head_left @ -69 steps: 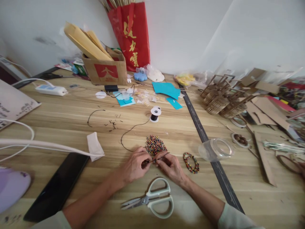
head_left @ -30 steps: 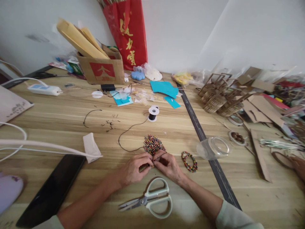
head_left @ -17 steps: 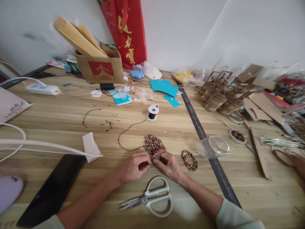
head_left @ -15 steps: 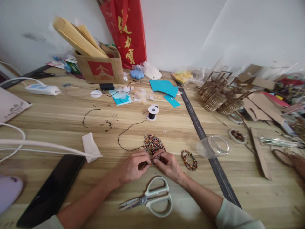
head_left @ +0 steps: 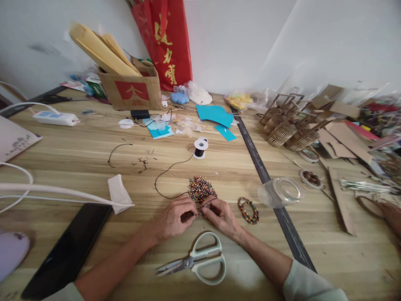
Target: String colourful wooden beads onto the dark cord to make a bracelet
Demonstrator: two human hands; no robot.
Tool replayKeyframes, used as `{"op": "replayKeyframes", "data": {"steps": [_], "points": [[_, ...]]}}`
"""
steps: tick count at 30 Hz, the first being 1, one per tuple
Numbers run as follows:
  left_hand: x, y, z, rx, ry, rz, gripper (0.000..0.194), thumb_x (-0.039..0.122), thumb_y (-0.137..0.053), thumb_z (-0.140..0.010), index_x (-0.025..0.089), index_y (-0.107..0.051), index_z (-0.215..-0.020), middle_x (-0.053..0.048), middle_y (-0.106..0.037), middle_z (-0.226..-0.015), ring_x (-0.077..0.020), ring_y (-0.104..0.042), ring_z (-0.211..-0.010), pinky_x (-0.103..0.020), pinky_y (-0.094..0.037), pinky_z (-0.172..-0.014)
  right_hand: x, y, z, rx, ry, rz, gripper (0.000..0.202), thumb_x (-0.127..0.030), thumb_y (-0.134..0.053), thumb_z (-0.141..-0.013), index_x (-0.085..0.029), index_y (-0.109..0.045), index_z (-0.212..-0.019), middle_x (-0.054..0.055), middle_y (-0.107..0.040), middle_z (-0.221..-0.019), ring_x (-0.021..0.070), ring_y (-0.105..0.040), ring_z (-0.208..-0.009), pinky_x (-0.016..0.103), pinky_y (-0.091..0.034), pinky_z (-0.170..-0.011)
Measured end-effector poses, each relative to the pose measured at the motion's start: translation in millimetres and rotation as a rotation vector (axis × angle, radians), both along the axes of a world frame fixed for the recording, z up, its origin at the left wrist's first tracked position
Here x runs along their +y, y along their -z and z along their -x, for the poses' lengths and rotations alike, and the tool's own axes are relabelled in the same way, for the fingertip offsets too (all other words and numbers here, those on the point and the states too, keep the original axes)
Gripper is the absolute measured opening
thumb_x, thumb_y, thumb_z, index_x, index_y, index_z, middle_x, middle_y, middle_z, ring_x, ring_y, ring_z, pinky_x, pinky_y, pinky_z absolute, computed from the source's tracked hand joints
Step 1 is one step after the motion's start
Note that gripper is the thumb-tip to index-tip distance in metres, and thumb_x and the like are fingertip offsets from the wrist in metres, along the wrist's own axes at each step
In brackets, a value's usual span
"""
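Observation:
My left hand [head_left: 178, 217] is closed, its thumb and fingers pinching a thin black cord [head_left: 166, 170]. Close beside it, my right hand [head_left: 221, 215] pinches the same cord, and a loose end sticks up over its fingers. A few beads seem to sit on the cord between the fingertips, mostly hidden. The cord runs in a curve from a white spool [head_left: 200, 148] farther back. Just beyond my fingers lies a pile of colourful beads [head_left: 200, 188]. To the right of my right hand is a beaded bracelet [head_left: 249, 211]. Scissors [head_left: 196, 260] with pale handles lie nearer me.
A clear plastic jar [head_left: 280, 193] lies on its side at right. A black phone or tablet [head_left: 67, 251] and white cables are at left. Behind stand a cardboard box [head_left: 130, 90] and small woven baskets [head_left: 278, 129]. Another person's hand [head_left: 391, 215] shows at the right edge.
Both hands stay in nearly the same place over the cord. My fingertips have shifted only slightly, with the right fingers a little farther from the left.

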State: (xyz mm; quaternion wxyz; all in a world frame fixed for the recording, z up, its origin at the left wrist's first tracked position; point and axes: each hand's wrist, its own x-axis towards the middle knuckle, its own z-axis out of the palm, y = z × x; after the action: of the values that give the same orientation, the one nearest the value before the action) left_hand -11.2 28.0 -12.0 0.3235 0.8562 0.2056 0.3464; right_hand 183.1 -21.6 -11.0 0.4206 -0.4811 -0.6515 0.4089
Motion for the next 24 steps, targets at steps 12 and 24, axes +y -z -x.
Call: {"op": "replayKeyframes", "data": {"steps": [12,24], "points": [[2.1,1.9,1.2,0.040,0.013,0.017,0.009,0.008,-0.062,-0.081,0.016,-0.067,-0.081,-0.007,-0.070,-0.082,-0.0184,-0.063,-0.079,-0.032,-0.051,-0.073,0.3,4.1,0.9,-0.002,0.031,-0.023,0.029,-0.040,-0.054,-0.093,-0.017,-0.061,-0.077,0.004,-0.058,-0.074,0.0144,-0.053,-0.067,0.026,-0.042,-0.059],[2.3,-1.0,0.7,0.097,0.035,0.016,0.009,0.010,-0.062,-0.083,0.016,-0.069,-0.083,-0.006,-0.070,-0.083,-0.0195,-0.061,-0.084,-0.033,-0.049,-0.078,1.2,2.5,1.4,-0.025,0.027,-0.033,0.026,-0.036,-0.055,-0.092,-0.018,-0.060,-0.075,0.004,-0.058,-0.073,0.0153,-0.054,-0.067,0.027,-0.043,-0.061]]}}
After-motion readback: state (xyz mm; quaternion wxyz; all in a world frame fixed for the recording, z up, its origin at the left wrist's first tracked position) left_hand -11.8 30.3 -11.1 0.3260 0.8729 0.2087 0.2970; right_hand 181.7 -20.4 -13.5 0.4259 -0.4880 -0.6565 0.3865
